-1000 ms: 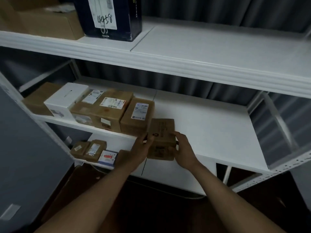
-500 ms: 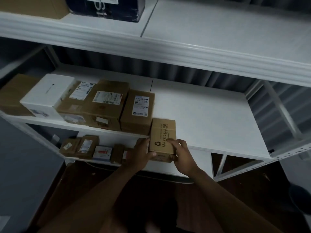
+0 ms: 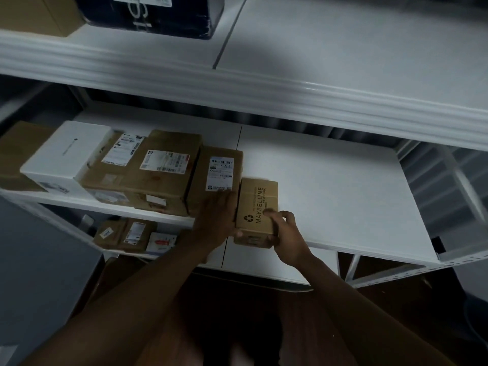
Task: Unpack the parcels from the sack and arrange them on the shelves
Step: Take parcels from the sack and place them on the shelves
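Parcel: small brown carton (image 3: 257,207) printed MAYBELLINE, now resting on the middle shelf (image 3: 343,196), front end at the shelf's front lip; a second ago held above and in front of that lip, half a second ago just landing there.
Shift since then: pushed further back and squared up, long side now running front to back, parallel to the neighbour.
Left hand: left hand (image 3: 219,220) against the carton's left side, thumb hooked under the front lower corner, fingers lying over the gap beside the labelled box (image 3: 215,178); gripping lightly, moved up from a lower hold a second ago.
Right hand: right hand (image 3: 284,233) curled round the carton's near right corner, fingertips on top over the print, thumb on the front face; holding on as before.
Place relative to hands: carton between both hands; labelled box just beyond the left fingers, touching or nearly touching the carton, exact contact blurred; bare shelf stretching away past the right hand.
Row: larger brown box (image 3: 163,170) and white box (image 3: 66,154) further out past the left hand.
Meaning for task: this parcel reads as placed, closing up the row; release likely the only thing left for it.
Sack: not in view.
Next call: let go without nudging the carton off the lip, then back to the sack for another.
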